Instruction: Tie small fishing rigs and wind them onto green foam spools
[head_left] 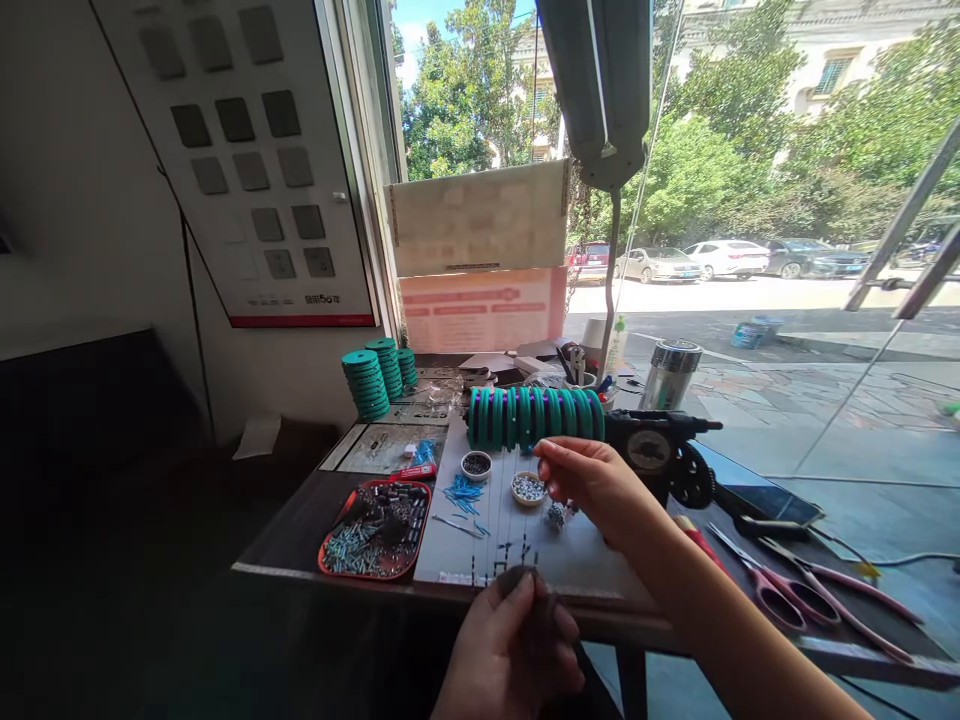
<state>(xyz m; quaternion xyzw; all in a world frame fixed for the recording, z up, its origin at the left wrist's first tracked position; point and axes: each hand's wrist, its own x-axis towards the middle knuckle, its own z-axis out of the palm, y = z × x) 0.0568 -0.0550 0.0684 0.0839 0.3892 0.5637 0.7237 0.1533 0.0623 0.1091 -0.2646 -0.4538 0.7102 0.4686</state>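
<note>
My right hand [592,485] is raised over the white sheet [442,550], thumb and fingertips pinched in front of the green ringed roller [487,420]. A tiny bluish spot shows at those fingertips, too small to name. Low at the table's front edge, my left hand [510,640] is closed, thumb pressed on the fingers; something dark is there, but I cannot make out what. Thin strands run down the sheet from the roller, with dark beads [504,550] near their lower ends. Beneath my right hand are a bowl of whitish beads [529,489] and a bowl of dark beads [476,465].
An orange-rimmed tray [324,555] of small metal parts sits on the left, near blue tubes [463,494] and a red tube [414,472]. Green spools [365,385] are stacked behind. Scissors [776,595], pliers [832,590] and a phone [780,497] lie right; a metal-capped cup [673,375] stands by the window.
</note>
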